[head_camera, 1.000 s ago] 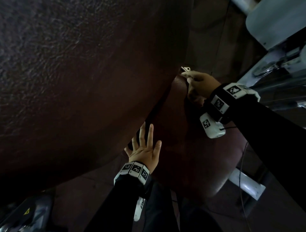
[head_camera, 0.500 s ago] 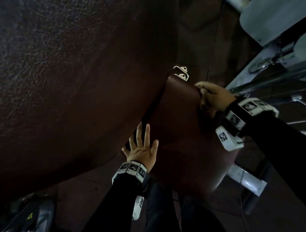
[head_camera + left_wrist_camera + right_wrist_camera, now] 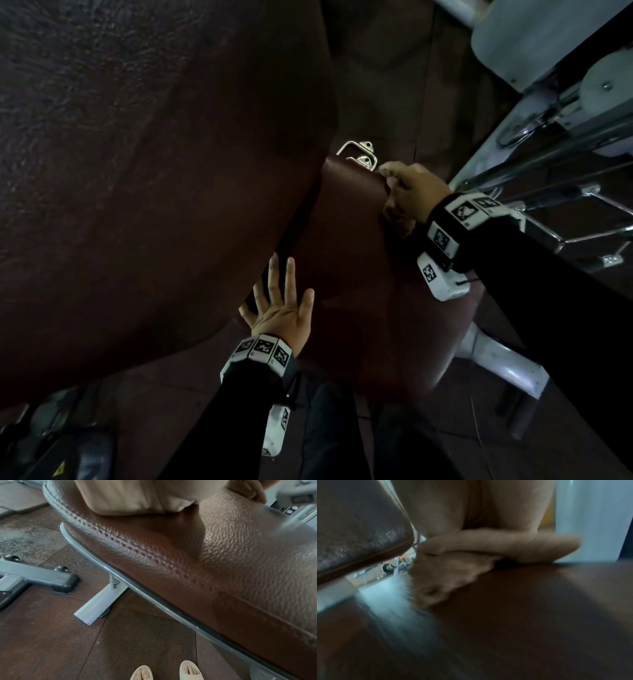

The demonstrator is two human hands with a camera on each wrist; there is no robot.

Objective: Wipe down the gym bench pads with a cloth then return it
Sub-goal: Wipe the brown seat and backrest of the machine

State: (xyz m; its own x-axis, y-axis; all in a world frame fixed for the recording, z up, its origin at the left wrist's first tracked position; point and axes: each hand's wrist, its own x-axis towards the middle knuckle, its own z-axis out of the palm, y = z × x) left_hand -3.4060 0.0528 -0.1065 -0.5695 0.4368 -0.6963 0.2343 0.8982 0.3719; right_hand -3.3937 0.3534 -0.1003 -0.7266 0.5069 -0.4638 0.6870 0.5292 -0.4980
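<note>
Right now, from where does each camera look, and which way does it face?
Head: looks down on seat pad, both hands: left hand, right hand.
Left wrist: under palm, looks back along seat pad to floor, sandalled toes.
Right wrist: blurred, curled fingers on pad.
All views share the seat pad.

Head view dim, underexposed; right wrist view motion-blurred; left wrist bright.

We're in a gym: brown, grained, stitched bench pads (image 3: 359, 274) sit on a pale painted steel frame (image 3: 99, 601), a cable-machine pulley (image 3: 606, 85) and steel rods stand close beside them, and speckled rubber floor tiles (image 3: 51, 635) lie underfoot.
</note>
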